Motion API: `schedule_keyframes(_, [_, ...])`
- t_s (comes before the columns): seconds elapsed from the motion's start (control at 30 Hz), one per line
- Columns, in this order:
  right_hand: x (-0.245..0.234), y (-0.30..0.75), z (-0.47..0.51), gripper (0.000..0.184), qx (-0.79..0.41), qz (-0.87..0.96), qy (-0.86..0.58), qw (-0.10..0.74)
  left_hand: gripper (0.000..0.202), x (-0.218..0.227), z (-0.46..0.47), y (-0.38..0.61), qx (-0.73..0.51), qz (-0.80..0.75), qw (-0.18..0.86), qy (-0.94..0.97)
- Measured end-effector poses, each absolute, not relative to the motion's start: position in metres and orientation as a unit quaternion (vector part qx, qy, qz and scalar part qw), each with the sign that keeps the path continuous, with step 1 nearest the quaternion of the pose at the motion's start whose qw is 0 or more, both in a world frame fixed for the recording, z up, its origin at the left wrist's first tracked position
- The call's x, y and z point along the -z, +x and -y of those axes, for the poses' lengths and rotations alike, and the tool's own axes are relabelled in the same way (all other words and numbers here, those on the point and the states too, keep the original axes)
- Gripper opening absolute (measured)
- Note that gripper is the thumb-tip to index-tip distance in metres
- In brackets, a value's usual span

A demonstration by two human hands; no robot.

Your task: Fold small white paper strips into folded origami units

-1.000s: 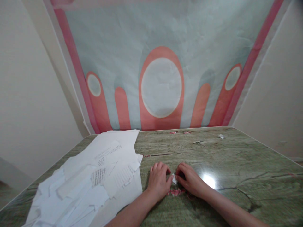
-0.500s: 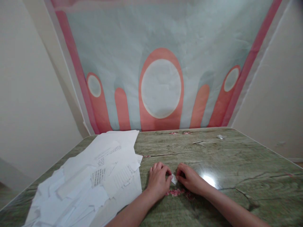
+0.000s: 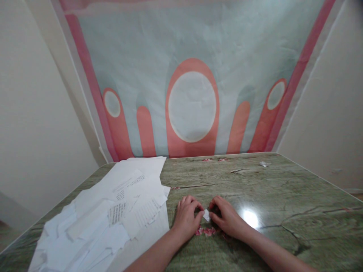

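Note:
Between my two hands is a small white piece of paper [image 3: 207, 215], folded or crumpled. My left hand [image 3: 186, 216] is closed at thumb and forefinger on its left edge, with the other fingers bent toward the table. My right hand [image 3: 226, 216] pinches the right edge, fingers curled in. Both hands rest low over the wood-patterned table [image 3: 283, 192]. Left of my left hand lies a large spread of white paper sheets [image 3: 85, 234], some with printed lines.
A small crumpled white scrap [image 3: 264, 164] lies near the table's far right. Pink flower patterns [image 3: 208, 231] mark the tabletop by my hands. Behind the table hangs a grey-green backdrop [image 3: 195, 41] with coral arches, between pale walls.
Both hands and the small paper between them have shifted slightly left. The fingers of my right hand have lifted and parted a little from the thumb.

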State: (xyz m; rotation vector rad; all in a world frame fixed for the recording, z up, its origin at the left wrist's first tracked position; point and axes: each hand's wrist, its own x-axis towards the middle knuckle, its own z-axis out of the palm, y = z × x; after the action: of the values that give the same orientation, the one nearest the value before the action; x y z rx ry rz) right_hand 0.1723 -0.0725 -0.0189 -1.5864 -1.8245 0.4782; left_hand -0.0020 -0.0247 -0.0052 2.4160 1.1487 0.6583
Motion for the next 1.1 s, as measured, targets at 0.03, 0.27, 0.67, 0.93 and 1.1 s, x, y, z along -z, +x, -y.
schedule_keyframes(0.03, [0.0186,0.171,0.0735,0.009,-0.178,0.698,-0.61,0.332,0.004,0.0057,0.0249,-0.0024,-0.238,-0.406,0.192,0.861])
schedule_keyframes(0.27, [0.0207,0.1683,0.0745,0.005,-0.163,0.702,-0.609,0.329,0.003,0.0044,0.0253,-0.0039,-0.242,-0.385,0.199,0.868])
schedule_keyframes(0.67, [0.0244,0.1735,0.0753,0.003,-0.213,0.697,-0.577,0.368,0.018,0.0007,0.0272,-0.0052,-0.233,-0.371,0.214,0.873])
schedule_keyframes(0.93, [0.0172,0.1729,0.0785,0.01,-0.265,0.692,-0.533,0.408,0.003,0.0011,0.0278,-0.0051,-0.262,-0.337,0.255,0.867])
schedule_keyframes(1.1, [0.0155,0.1689,0.0821,0.008,-0.279,0.682,-0.522,0.429,0.004,-0.0015,0.0258,-0.0051,-0.303,-0.342,0.303,0.836])
